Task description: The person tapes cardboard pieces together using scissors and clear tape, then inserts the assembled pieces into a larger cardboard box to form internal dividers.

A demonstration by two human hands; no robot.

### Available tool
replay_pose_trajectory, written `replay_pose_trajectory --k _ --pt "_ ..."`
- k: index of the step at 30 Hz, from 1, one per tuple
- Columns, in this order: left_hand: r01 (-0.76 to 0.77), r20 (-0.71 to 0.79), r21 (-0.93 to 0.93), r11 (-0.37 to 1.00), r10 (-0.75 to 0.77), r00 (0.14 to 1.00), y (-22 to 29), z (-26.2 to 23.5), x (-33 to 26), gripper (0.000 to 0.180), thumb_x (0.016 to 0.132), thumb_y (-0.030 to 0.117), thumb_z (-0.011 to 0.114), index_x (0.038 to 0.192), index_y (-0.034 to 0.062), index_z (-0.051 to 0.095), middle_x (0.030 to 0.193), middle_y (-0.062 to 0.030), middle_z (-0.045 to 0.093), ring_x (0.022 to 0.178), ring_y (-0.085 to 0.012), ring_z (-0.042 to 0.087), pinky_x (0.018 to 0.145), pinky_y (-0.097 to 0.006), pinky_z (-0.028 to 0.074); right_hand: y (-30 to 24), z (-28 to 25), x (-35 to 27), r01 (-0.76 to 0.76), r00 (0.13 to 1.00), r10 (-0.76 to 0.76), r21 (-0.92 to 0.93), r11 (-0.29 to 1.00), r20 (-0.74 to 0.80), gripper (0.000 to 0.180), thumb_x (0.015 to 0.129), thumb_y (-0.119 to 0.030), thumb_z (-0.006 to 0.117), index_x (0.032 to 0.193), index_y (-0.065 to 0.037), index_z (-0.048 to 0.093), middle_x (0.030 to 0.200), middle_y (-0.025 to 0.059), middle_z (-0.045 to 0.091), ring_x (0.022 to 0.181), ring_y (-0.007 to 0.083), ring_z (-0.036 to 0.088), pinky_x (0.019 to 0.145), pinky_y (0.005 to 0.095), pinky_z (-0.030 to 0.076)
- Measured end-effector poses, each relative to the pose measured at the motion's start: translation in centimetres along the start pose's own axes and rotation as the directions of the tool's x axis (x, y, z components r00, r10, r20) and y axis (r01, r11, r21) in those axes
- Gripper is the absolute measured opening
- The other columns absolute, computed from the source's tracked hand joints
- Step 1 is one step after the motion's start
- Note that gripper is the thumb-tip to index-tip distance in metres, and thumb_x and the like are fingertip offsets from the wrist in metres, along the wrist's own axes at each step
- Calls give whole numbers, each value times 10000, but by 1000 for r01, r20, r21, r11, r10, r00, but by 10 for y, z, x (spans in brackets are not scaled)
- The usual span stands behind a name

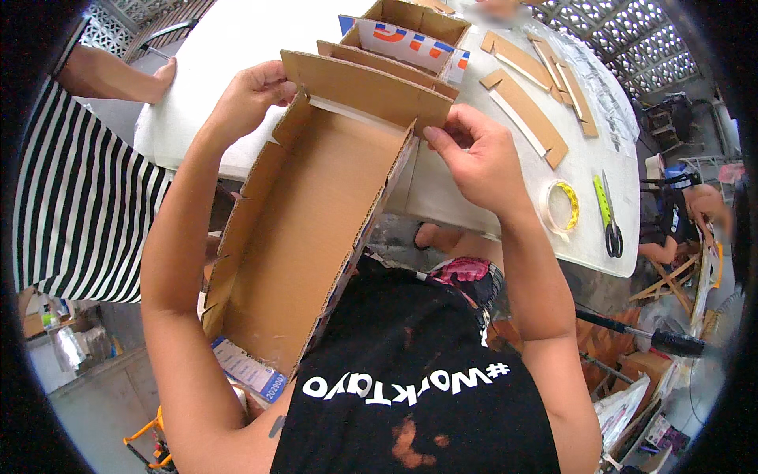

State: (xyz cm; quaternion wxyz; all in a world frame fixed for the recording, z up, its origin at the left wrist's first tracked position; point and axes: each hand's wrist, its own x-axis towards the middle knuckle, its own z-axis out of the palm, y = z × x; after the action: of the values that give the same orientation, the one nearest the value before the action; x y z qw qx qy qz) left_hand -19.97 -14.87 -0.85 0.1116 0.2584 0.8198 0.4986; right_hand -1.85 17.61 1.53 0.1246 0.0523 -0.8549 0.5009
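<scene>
A long, open cardboard box [276, 229], brown inside, slopes from the table's edge down toward my body. Its side walls have slits cut along their upper edges. Across its far part stands a cardboard divider strip [367, 87]. My left hand [251, 103] pinches the strip's left end, fingers partly hidden behind it. At the other end my right hand [480, 156] grips the strip by its lower right corner, thumb in front. Beyond it, more crosswise pieces stand in the box, including a second brown strip [387, 67] and a white panel [403, 43] with orange and blue print.
On the white table [442, 182] lie loose cardboard strips [527, 118] with white edges, a yellow tape roll [561, 207] and scissors [608, 213] with a green part. At left stands a person in a striped shirt [87, 197], one hand [164, 79] on the table. Another person [683, 217] sits far right.
</scene>
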Motion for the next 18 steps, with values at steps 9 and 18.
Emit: replay_pose_trajectory --k 9,18 --pt "-46 -9 67 997 47 999 -3 -3 -4 252 1070 44 635 1305 4 715 1099 -21 742 993 -136 638 957 -330 546 -5 -2 -2 23 999 -20 -100 995 31 170 974 -97 745 1114 -1 755 917 150 785 799 213 748 760 351 592" --pt "-6 71 82 997 0 997 -4 1 -2 316 1105 26 562 1410 6 643 1287 -52 738 1175 -147 649 1055 -354 529 -9 -3 0 124 992 -122 -198 972 23 135 970 -111 704 1031 8 682 898 256 751 840 457 742 738 485 585"
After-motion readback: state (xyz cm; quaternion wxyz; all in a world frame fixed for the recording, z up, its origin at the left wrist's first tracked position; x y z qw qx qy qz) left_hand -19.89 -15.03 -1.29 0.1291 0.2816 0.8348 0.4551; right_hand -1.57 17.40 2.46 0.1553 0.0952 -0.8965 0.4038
